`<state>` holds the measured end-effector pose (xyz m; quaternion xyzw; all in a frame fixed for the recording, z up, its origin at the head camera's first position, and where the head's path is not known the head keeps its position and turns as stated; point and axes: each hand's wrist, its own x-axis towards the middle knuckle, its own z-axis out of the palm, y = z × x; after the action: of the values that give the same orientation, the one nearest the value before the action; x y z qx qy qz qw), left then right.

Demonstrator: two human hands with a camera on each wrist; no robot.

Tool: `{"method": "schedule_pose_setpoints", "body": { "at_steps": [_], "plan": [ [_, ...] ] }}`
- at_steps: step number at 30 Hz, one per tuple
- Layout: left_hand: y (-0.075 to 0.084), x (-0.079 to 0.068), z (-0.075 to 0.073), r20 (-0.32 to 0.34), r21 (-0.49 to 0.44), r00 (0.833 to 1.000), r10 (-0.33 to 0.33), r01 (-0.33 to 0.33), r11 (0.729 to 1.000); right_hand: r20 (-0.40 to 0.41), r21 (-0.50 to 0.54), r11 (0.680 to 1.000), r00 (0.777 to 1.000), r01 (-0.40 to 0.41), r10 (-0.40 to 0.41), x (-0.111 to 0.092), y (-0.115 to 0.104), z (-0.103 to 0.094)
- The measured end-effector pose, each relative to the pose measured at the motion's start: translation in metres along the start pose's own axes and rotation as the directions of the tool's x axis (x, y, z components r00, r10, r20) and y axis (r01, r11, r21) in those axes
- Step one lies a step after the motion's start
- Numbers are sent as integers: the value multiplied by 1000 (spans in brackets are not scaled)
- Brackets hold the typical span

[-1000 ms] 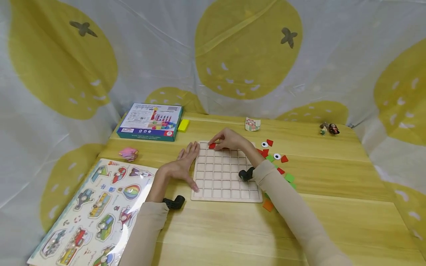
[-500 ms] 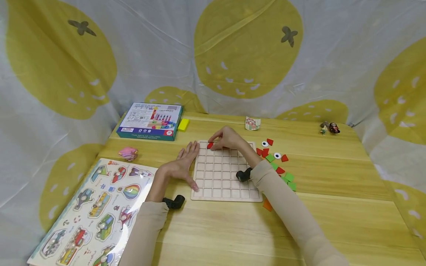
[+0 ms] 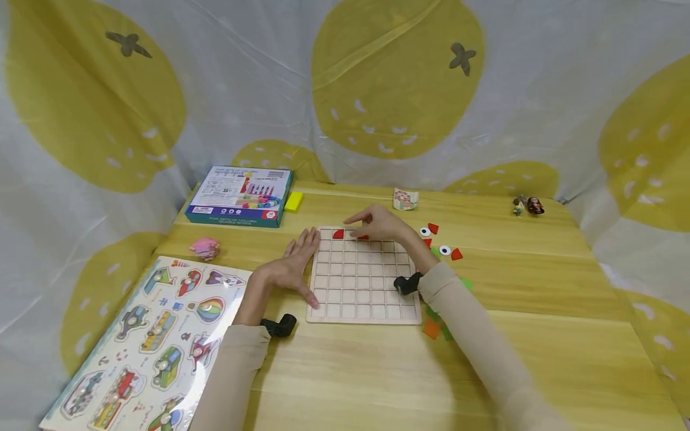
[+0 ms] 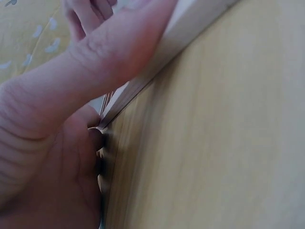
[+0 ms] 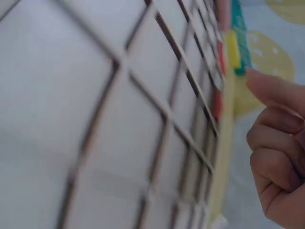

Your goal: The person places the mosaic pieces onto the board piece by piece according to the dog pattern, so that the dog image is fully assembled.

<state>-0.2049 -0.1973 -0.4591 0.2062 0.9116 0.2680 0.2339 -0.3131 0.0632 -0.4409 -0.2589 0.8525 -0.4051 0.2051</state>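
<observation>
A square wooden grid board [image 3: 350, 278] lies on the table. My left hand [image 3: 286, 269] is spread along its left edge, with fairly straight fingers and the thumb on the near left corner. In the left wrist view the thumb [image 4: 109, 57] overlaps the board's side. Over the far row is my right hand [image 3: 380, 224], holding nothing; its index finger [image 5: 271, 88] points out while the others bend inward. A red quarter-round piece [image 3: 338, 234] sits in a far-row cell, left of the right hand. Another red piece [image 3: 363, 237] shows beneath that hand, partly hidden.
Right of the board are red pieces [image 3: 457, 254], round eye pieces [image 3: 444, 251], an orange piece [image 3: 431, 329] and green ones partly behind the right arm. A picture puzzle [image 3: 156, 335], pink toy [image 3: 205, 248], box [image 3: 239, 196], yellow block [image 3: 293, 202] and paper [image 3: 405, 199] surround it.
The right hand has let go of the red quarter-round piece, which stays in a far-row cell, and has moved slightly right. The left hand keeps its place by the board.
</observation>
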Motion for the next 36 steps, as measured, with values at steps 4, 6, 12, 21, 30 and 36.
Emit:
{"method": "schedule_pose_setpoints", "body": {
  "at_steps": [4,6,12,21,30,36],
  "plan": [
    [1,2,-1,-1,4,1000,5,-5,1000,-57,45,997,997,-58,61,-48,13,-43],
    [1,2,-1,-2,7,1000,9,-9,1000,-89,51,994,991,-95,99,-76,25,-63],
    [-3,-4,-5,-5,4,1000,0,0,1000,-136,60,980,971,-187,194,-135,61,-76],
    [1,2,-1,1,15,1000,26,-26,1000,-150,116,958,949,-260,276,-143,62,-42],
    [2,3,-1,-10,1,1000,15,-15,1000,-186,118,963,947,-243,262,-133,62,-33],
    [1,3,0,-11,-2,1000,15,-15,1000,-175,171,953,944,-249,279,-138,67,-36]
  ]
}}
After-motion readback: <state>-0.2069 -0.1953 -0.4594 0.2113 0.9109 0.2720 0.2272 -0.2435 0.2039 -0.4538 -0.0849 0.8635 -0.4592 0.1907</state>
